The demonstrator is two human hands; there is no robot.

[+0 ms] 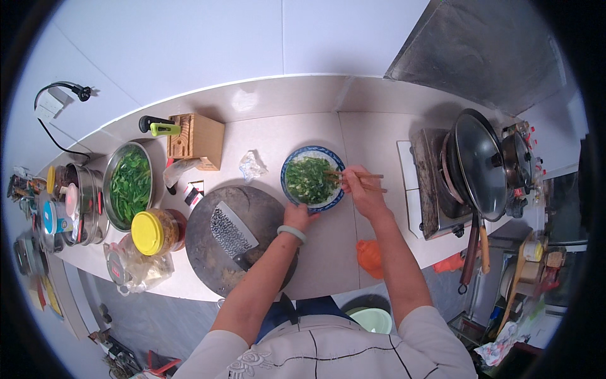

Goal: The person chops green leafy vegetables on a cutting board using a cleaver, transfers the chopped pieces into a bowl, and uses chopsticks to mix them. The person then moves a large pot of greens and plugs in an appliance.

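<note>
A blue-rimmed bowl (289, 155) holds chopped green leaves (307, 177). My left hand (299, 216) grips its near rim, with a pale bangle on the wrist. In my right hand (360, 189) is a pair of wooden chopsticks (374, 175), their tips among the greens at the bowl's right side. Left of the bowl, a cleaver (230, 229) lies on a round, dark chopping board (203, 256), its handle partly behind my left forearm. A crumpled clear plastic bag (252, 166) lies behind the board. An orange bag (369, 257) lies beside my right forearm.
At left stand a wooden knife block (208, 139), a metal basin (108, 189) of leafy greens in water and a yellow-lidded jar (147, 233). A gas stove (426, 189) at right bears a lidded pan (480, 166), its handles jutting past the counter's front edge.
</note>
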